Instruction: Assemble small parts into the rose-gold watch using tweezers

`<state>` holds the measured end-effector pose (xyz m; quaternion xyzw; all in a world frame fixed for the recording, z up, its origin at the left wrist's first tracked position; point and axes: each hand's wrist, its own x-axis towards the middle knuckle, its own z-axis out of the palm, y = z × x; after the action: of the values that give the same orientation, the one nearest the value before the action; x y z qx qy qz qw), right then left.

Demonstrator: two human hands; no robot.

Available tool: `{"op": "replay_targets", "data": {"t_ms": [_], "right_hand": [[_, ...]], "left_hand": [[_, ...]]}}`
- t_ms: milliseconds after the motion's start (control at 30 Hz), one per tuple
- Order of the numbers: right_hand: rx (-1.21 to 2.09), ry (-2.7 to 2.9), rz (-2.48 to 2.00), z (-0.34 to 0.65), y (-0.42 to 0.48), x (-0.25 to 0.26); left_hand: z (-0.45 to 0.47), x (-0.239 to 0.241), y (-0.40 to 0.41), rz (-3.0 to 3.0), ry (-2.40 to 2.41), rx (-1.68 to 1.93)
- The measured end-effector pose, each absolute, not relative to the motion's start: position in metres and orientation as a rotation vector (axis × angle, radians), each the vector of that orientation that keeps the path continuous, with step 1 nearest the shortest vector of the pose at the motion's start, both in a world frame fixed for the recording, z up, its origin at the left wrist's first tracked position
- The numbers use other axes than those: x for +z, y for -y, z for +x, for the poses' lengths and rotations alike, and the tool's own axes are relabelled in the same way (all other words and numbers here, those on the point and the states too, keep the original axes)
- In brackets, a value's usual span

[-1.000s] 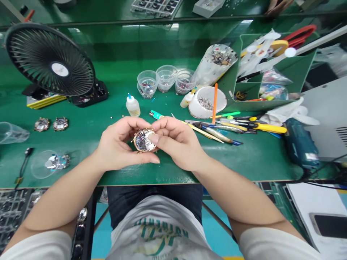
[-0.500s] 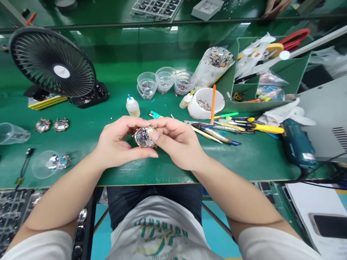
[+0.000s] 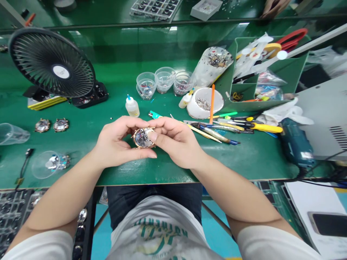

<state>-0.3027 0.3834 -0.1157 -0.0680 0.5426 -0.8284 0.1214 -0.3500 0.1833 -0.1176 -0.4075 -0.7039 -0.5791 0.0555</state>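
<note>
Between my two hands, over the green bench, is a round watch case (image 3: 141, 138) with a gold-coloured rim and its inner parts facing up. My left hand (image 3: 115, 141) grips the case's left side, fingers along the far edge and thumb along the near edge. My right hand (image 3: 176, 142) holds the right side, its thumb pressed on the inner parts and its fingers behind the far rim. That thumb hides part of the case's right side. Beyond my hands stand a small white dropper bottle (image 3: 132, 107) and a green lighter (image 3: 154, 115).
At left are a black fan (image 3: 52, 63), two more watch cases (image 3: 61, 125) and a tipped clear cup (image 3: 13, 134). Plastic cups (image 3: 165, 80), a white bowl (image 3: 193, 110), several tools (image 3: 217, 133) and a green organizer (image 3: 260, 106) stand right. Another person's hand (image 3: 274, 8) shows at top.
My hands and the watch case keep nearly the same pose. The whole view has shifted very slightly, with no object taken up or put down.
</note>
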Motion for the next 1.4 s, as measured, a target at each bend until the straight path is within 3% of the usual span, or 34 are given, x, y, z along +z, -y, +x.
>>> {"op": "replay_targets", "data": {"t_ms": [1033, 1400], "right_hand": [[-2.443, -1.489, -0.153, -0.3044, -0.3804, -0.1124], [-2.36, -1.565, -0.147, -0.303, -0.3831, -0.1124]], "left_hand": [[-0.348, -0.1122, -0.1849, -1.152, 2.233, -2.029], [-0.3511, -0.1112, -0.1821, -1.2, 2.257, -1.958]]}}
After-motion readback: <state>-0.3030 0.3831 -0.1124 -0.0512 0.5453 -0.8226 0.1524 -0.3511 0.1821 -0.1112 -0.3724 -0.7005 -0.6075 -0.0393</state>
